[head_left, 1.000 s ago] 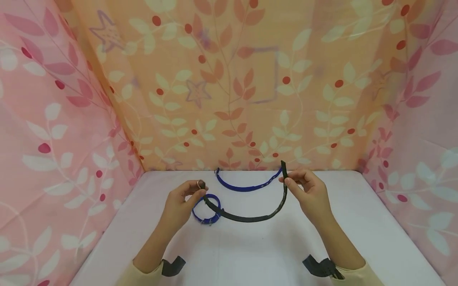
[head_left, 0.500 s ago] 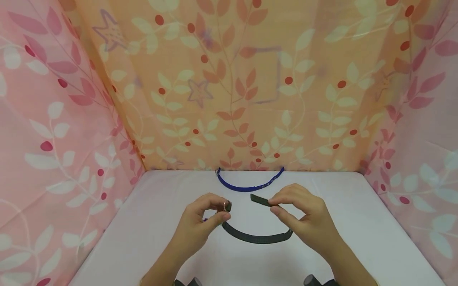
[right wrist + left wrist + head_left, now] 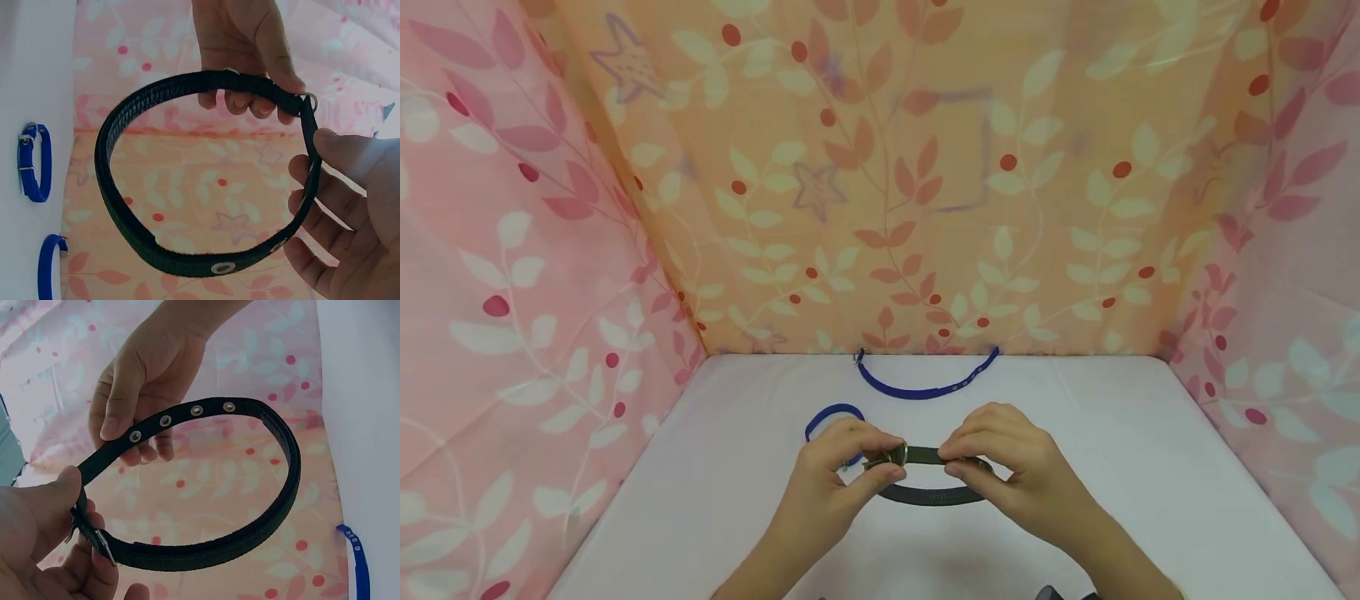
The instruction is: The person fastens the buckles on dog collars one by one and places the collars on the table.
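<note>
Head: high, farther back, forward and down over tabletop and floral backdrop.
Left wrist: close, sideways, facing the right hand.
Right wrist: close, sideways, facing the left hand.
Wrist views share: eyelet collar, floral backdrop.

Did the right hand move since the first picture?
Yes. In the head view, the right hand has shifted left and lower in the picture, judged against the open blue strap.

On your table lie a blue loop and, behind it, a blue strap (ends apart); you face an orange curtain between pink curtains.
</note>
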`<state>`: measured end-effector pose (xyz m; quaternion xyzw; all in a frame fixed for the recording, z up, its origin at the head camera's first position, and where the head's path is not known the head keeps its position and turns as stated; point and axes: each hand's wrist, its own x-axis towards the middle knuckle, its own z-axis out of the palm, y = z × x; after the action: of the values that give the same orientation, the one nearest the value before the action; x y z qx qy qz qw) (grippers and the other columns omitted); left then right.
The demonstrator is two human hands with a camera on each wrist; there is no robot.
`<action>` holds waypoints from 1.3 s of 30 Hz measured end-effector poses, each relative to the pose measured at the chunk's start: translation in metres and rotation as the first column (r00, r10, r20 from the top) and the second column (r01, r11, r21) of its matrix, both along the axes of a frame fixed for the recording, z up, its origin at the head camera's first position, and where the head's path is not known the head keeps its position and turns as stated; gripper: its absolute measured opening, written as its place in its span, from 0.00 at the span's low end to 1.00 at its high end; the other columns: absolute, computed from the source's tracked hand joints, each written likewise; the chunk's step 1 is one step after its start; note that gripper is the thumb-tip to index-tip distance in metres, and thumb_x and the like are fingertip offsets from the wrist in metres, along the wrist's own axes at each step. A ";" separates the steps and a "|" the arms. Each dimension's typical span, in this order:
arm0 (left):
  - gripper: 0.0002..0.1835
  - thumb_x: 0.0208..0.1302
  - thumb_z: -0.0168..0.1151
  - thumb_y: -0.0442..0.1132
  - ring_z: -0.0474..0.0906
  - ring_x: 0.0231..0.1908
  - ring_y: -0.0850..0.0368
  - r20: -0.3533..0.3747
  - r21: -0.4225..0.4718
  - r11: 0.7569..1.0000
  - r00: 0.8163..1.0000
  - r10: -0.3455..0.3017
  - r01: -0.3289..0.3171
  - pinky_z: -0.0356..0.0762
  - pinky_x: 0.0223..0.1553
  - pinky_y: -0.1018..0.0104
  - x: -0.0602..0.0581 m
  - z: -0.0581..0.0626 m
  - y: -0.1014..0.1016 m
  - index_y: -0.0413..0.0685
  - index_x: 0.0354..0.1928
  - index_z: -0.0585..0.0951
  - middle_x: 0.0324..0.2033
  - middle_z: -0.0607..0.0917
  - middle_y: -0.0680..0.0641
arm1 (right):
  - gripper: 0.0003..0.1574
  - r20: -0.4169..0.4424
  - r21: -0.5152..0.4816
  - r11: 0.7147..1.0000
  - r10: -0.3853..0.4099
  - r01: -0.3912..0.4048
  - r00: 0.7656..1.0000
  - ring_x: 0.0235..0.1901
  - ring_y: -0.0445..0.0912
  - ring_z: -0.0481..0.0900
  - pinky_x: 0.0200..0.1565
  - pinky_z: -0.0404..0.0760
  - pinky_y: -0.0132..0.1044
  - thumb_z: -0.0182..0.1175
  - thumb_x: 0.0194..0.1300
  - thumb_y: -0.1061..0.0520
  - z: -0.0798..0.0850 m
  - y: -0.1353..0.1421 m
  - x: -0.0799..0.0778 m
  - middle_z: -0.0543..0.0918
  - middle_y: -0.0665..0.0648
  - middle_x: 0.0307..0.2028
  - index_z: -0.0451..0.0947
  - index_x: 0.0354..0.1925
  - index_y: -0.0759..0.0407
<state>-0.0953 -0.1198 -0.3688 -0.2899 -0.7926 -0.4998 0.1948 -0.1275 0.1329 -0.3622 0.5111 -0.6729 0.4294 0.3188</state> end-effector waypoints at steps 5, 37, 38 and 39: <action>0.09 0.64 0.73 0.47 0.78 0.40 0.61 0.061 -0.017 0.999 0.998 -0.029 0.030 0.81 0.39 0.68 0.000 -0.004 0.003 0.62 0.45 0.88 0.39 0.85 0.60 | 0.08 -0.015 0.026 0.998 -0.056 0.056 0.998 0.42 0.43 0.79 0.53 0.71 0.32 0.69 0.68 0.54 -0.006 -0.005 0.002 0.87 0.47 0.39 0.86 0.44 0.54; 0.16 0.59 0.77 0.42 0.86 0.42 0.57 0.190 0.160 0.987 0.982 -0.003 -0.028 0.86 0.43 0.65 0.001 -0.016 0.024 0.58 0.49 0.85 0.42 0.88 0.57 | 0.14 0.143 0.147 0.957 -0.271 0.251 0.952 0.42 0.34 0.79 0.52 0.72 0.30 0.75 0.62 0.49 -0.017 -0.014 0.012 0.83 0.35 0.39 0.83 0.45 0.42; 0.17 0.59 0.77 0.41 0.87 0.41 0.57 0.195 0.163 0.986 0.981 -0.011 -0.022 0.87 0.43 0.64 0.001 -0.016 0.024 0.58 0.49 0.85 0.42 0.88 0.56 | 0.15 0.169 0.137 0.962 -0.259 0.238 0.951 0.43 0.35 0.79 0.52 0.72 0.31 0.76 0.61 0.52 -0.017 -0.015 0.012 0.84 0.36 0.39 0.83 0.45 0.42; 0.17 0.58 0.77 0.41 0.87 0.41 0.57 0.201 0.162 0.987 0.980 -0.013 -0.020 0.87 0.42 0.64 0.001 -0.016 0.024 0.58 0.50 0.85 0.42 0.88 0.57 | 0.16 0.195 0.124 0.966 -0.250 0.229 0.949 0.43 0.35 0.80 0.53 0.72 0.31 0.77 0.59 0.54 -0.017 -0.015 0.011 0.84 0.36 0.40 0.83 0.44 0.42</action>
<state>-0.0945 -0.0960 -0.3845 -0.2195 -0.7652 -0.5893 0.1378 -0.1160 0.1184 -0.3795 0.3931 -0.7802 0.4046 0.2703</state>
